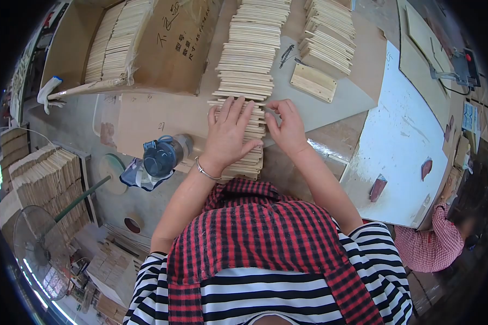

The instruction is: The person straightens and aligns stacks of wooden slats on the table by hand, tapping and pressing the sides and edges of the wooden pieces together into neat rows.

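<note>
A long row of thin wooden boards (249, 54), stacked on edge, runs down the table toward my body. My left hand (230, 132) lies flat over the near part of that row, its fingers spread across the board edges and the thumb stretched to the right. Beside the row's right edge is my right hand (288, 130), fingers bent, with a gap between thumb and forefinger and nothing visible held. Its fingertips are close to the board ends; whether they touch I cannot tell. A single wooden board (313, 82) with small corner holes lies flat farther right.
A second row of boards (328, 40) stands at the back right. At the left is an open cardboard box (171, 49) holding boards. A blue-lidded bottle (161, 157) stands left of my left arm. A white panel (398, 146) lies at the right, and a fan (40, 252) stands lower left.
</note>
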